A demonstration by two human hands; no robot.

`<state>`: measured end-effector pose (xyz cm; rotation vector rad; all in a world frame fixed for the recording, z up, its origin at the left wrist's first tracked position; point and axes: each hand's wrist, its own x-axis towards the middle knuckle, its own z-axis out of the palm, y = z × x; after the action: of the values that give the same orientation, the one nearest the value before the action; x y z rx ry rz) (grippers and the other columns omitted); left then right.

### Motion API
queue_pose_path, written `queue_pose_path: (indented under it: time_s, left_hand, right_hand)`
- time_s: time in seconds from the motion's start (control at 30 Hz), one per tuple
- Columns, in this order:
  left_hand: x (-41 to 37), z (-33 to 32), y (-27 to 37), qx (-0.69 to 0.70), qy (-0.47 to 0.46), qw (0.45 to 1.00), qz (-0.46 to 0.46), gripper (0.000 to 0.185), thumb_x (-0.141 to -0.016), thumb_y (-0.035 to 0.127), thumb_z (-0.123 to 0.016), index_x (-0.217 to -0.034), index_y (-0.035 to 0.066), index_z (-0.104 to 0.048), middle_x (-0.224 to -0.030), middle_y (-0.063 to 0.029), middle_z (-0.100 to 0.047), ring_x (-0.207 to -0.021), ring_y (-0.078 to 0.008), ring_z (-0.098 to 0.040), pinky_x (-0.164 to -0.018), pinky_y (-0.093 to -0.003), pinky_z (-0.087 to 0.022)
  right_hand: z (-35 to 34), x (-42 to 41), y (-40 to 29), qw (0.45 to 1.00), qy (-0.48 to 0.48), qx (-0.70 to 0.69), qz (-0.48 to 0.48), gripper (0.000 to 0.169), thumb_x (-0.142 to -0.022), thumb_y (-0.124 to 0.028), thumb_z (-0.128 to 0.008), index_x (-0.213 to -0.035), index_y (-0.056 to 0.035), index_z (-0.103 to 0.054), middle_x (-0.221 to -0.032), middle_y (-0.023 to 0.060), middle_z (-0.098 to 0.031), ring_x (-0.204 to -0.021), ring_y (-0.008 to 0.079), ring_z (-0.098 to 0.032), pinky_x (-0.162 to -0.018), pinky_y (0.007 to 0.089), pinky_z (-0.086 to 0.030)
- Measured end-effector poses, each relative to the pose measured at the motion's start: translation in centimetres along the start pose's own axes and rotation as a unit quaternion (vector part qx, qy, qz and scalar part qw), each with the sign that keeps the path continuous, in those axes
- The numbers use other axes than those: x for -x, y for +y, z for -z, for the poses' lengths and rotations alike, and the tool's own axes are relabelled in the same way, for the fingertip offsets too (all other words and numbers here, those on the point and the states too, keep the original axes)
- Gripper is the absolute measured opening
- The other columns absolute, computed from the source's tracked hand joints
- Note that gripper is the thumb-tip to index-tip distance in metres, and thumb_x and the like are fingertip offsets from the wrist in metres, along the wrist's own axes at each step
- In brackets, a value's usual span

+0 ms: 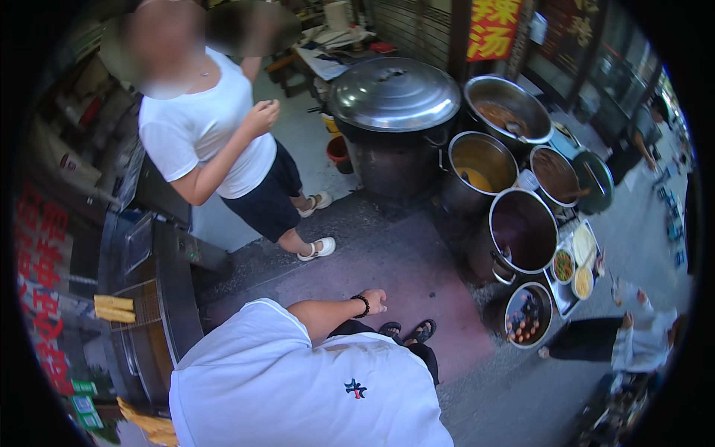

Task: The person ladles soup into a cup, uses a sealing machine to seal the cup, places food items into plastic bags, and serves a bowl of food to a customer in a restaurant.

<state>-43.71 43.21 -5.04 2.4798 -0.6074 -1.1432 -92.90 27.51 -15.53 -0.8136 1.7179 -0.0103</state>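
Note:
My left hand (373, 302), with a dark bead bracelet (362, 305) on its wrist, hangs beside my body above the reddish floor mat (413, 268). Its fingers are loosely bent and I see nothing held in it. My right hand is out of view. Ahead stand several large metal pots: one with dark reddish liquid (524, 229), one with yellowish liquid (475, 173) and a ladle, and one with eggs in dark liquid (528, 318). A very large lidded pot (395, 100) stands behind them.
A person in a white T-shirt (223, 117) stands at the left. Fried dough sticks (115, 308) rest on a wire rack by a metal fryer (162, 313). A metal tray (565, 304) holds small bowls of food. Another person (631, 341) is at the right.

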Motion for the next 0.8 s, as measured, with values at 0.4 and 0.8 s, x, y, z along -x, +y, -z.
queue_pose_path:
  time_s: [0.4,0.8]
  left_hand:
    - [8.6,1.1,-14.2,0.131,0.168,0.928,0.307,0.045,-0.076,0.040,-0.070,-0.107,0.008,-0.061,-0.107,-0.0157,-0.064,-0.102,-0.0318,-0.061,-0.088,-0.0402,-0.048]
    - [11.8,-6.4,-26.7,0.090,0.139,0.906,0.390,0.049,-0.084,0.047,-0.055,-0.104,0.004,-0.067,-0.108,-0.0170,-0.065,-0.105,-0.0325,-0.059,-0.092,-0.0415,-0.047]
  right_hand:
    - [-14.0,-6.7,-33.7,0.978,-0.115,0.135,0.113,0.010,-0.080,-0.017,-0.048,-0.079,-0.0090,-0.053,-0.062,0.0032,-0.050,-0.046,0.0157,-0.043,-0.042,0.0294,-0.028]
    - [-39.1,1.7,-41.0,0.901,-0.231,0.301,0.211,0.017,-0.074,-0.004,-0.054,-0.090,-0.0044,-0.059,-0.070,0.0062,-0.055,-0.055,0.0174,-0.052,-0.042,0.0302,-0.038]
